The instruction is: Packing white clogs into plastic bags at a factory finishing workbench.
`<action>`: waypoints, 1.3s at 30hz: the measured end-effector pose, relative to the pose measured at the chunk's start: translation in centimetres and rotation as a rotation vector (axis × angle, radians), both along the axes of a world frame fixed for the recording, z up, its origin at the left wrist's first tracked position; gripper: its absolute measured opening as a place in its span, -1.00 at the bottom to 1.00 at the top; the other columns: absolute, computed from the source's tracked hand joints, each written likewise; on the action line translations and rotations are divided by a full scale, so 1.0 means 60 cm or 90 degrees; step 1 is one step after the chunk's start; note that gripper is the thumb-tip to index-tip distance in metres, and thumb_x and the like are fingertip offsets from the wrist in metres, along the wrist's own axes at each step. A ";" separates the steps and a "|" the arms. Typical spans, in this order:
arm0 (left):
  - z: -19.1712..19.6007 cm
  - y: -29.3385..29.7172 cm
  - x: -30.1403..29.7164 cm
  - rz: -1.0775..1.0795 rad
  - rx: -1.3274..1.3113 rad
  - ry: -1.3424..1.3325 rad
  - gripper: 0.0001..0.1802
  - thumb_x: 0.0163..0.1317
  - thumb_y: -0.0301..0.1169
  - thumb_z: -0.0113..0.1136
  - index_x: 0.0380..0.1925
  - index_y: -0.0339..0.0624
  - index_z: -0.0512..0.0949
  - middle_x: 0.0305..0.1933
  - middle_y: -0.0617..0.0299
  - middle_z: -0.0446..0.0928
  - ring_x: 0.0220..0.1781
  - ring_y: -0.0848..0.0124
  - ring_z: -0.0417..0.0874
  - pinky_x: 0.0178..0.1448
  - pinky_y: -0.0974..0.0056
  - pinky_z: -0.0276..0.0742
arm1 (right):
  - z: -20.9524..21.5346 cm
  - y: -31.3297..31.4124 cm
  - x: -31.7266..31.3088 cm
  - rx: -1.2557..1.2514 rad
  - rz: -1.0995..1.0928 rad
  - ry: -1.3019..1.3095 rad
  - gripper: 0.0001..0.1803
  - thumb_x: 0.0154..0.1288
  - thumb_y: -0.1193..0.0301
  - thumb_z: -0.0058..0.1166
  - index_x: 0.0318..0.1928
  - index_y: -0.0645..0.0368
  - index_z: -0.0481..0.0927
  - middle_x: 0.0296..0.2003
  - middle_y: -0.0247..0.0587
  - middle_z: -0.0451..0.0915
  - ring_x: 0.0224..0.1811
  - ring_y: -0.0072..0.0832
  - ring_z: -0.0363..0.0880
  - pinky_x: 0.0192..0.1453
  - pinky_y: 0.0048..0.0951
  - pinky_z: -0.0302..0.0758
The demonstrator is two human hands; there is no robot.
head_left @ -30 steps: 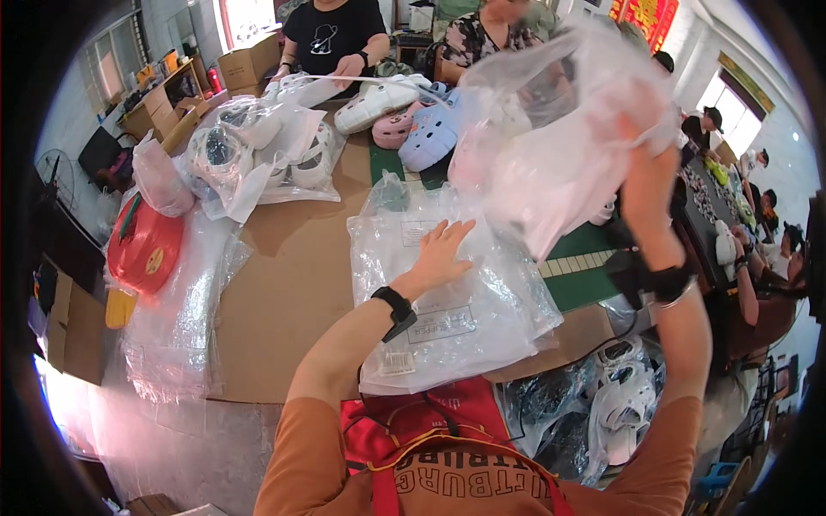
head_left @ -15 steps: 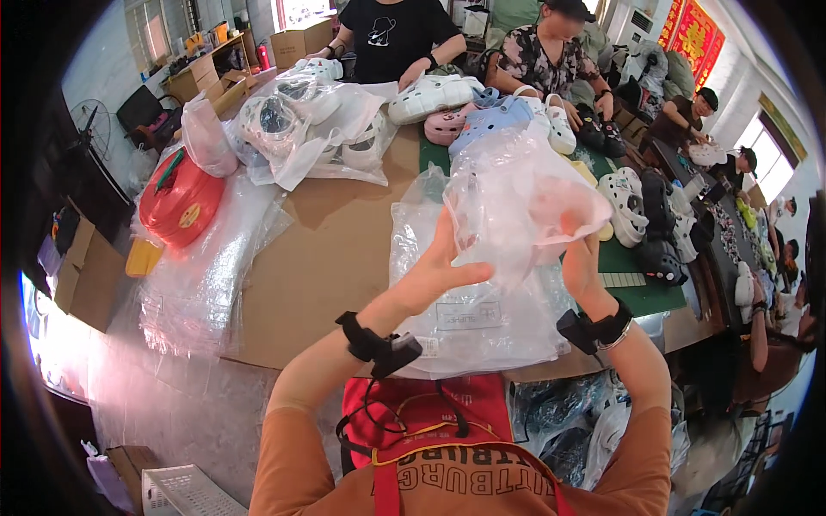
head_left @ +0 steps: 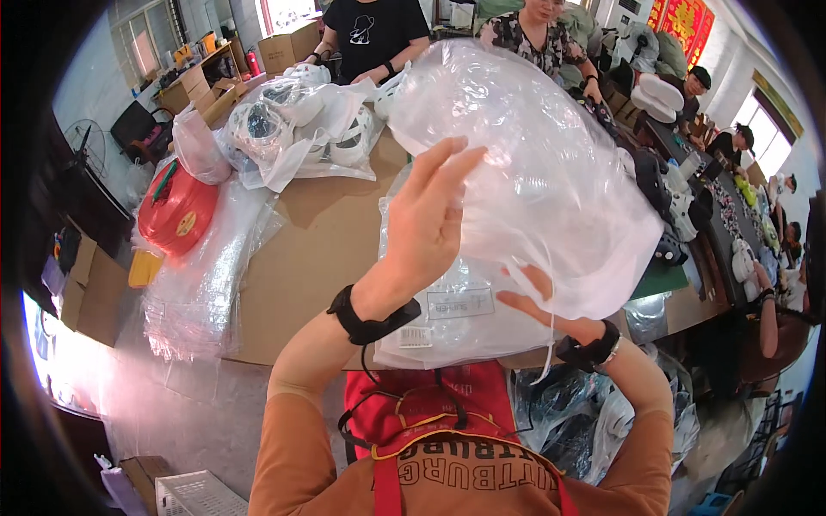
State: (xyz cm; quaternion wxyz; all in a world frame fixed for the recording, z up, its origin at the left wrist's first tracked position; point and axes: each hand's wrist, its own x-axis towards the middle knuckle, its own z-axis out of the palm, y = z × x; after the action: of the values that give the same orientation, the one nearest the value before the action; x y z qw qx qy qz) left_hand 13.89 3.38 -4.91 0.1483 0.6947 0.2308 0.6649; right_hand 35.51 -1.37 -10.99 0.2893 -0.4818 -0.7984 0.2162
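brown tabletop (head_left: 297, 275) across the middle of the frame, bagged white clogs (head_left: 344, 142) at upper left, clear plastic sheets (head_left: 194, 301) overhanging the left edge, flat printed bags (head_left: 447, 322) at centre front, green mat (head_left: 664, 284) and dark clogs (head_left: 651, 185) right of centre

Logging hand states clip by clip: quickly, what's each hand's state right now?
Left hand: open, fingers raised beside the puffed clear bag.
Right hand: partly obscured by the bag; whether its grip is closed can't be told.
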 end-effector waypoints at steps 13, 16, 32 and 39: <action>-0.187 0.007 -0.081 0.229 -0.142 0.721 -0.31 -0.01 -0.62 0.00 0.21 0.05 0.24 0.04 0.02 0.38 -0.12 0.09 0.53 -0.12 0.10 0.43 | -0.072 0.013 0.025 -0.230 0.003 0.098 -0.50 0.10 0.43 0.06 0.11 0.10 0.38 0.08 0.01 0.30 0.11 -0.26 0.34 0.07 -0.29 0.36; -0.202 -0.013 -0.091 0.236 -0.142 0.666 -0.24 -0.02 -0.54 0.10 0.25 0.08 0.15 0.08 0.01 0.35 -0.03 0.08 0.47 -0.04 0.06 0.36 | -0.072 0.006 0.004 -0.045 0.033 0.037 -0.55 0.03 0.40 0.11 0.01 0.06 0.46 0.18 0.05 0.18 0.21 -0.10 0.22 0.17 -0.23 0.26; -0.181 0.039 -0.140 0.309 -0.183 0.383 -0.89 0.17 -0.44 0.03 -0.28 -0.13 0.44 -0.37 0.11 0.49 -0.38 0.10 0.50 -0.34 0.13 0.39 | -0.101 0.093 -0.040 0.054 0.114 -0.073 -0.71 0.10 0.43 0.04 -0.11 0.06 0.58 0.26 0.14 0.12 0.09 0.01 0.37 0.11 -0.27 0.39; -0.040 0.019 -0.108 0.340 0.224 0.277 -0.70 0.06 -0.51 0.15 -0.14 -0.09 0.46 -0.52 0.13 0.46 -0.51 0.19 0.50 -0.48 0.19 0.36 | 0.022 0.068 0.000 0.367 -0.014 -0.001 -0.66 -0.05 0.67 0.00 -0.20 0.12 0.58 -0.14 -0.08 0.48 -0.24 -0.19 0.51 -0.21 -0.29 0.45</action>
State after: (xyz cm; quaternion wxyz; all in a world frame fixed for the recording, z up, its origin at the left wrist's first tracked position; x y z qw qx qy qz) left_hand 7.44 4.53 -7.29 -0.2039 0.7496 0.3123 0.5468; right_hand 35.50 2.72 -9.69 0.4163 -0.3886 -0.8217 -0.0228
